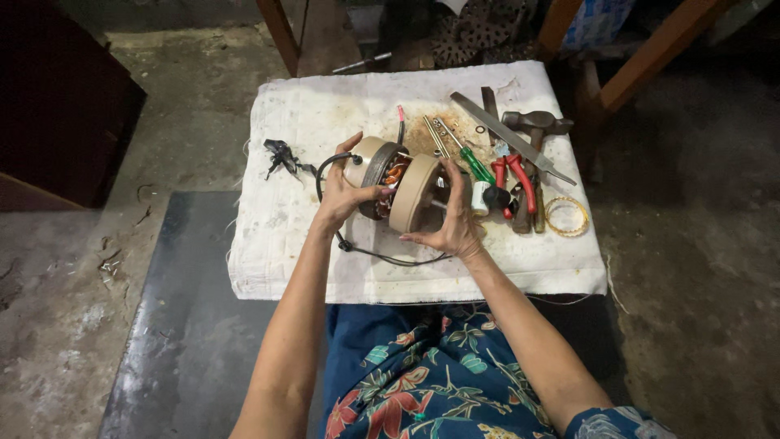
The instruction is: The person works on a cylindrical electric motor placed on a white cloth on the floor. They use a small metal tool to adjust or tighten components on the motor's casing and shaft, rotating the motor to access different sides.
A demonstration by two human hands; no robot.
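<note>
resting between left hand (341, 197) and right hand (455, 228), beige motor (396, 185).

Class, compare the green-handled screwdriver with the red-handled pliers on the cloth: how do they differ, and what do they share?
The green-handled screwdriver has one green handle and a single thin metal shaft; the red-handled pliers have two red handles that spread apart. The screwdriver lies nearer the beige motor held by the left hand and right hand; the pliers lie farther right, beside the hammer. Both rest untouched on the white cloth.
</note>
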